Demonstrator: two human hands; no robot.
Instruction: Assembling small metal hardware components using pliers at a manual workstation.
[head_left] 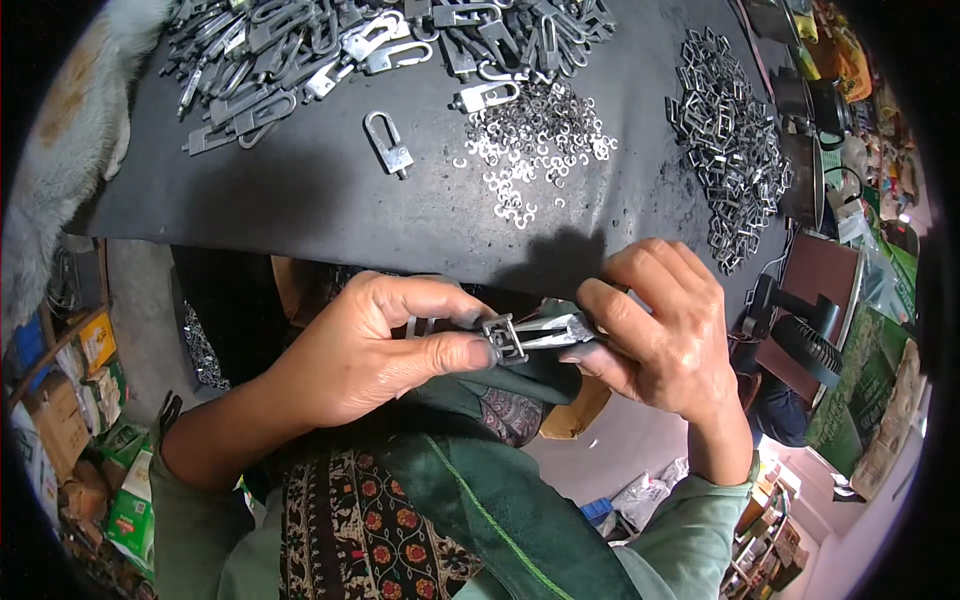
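Note:
Above my lap, just off the table's near edge, my left hand [385, 340] pinches a metal hook fitting between thumb and fingers. At its right end a dark rectangular metal loop [502, 339] sticks out, while most of the fitting is hidden by the fingers. My right hand [665, 325] is closed around silver pliers [560, 332], whose narrow jaws reach left to the loop. Whether the jaws hold a small clip cannot be made out. On the table beyond, a single metal hook piece [390, 146] lies apart from the others.
The dark table [300, 215] bears a heap of metal hook pieces [270, 60], a scatter of small C-shaped clips [530, 140], and a pile of rectangular loops [730, 140]. A white-and-orange furry animal [70, 150] lies at the left edge. A small black fan [805, 345] stands at right.

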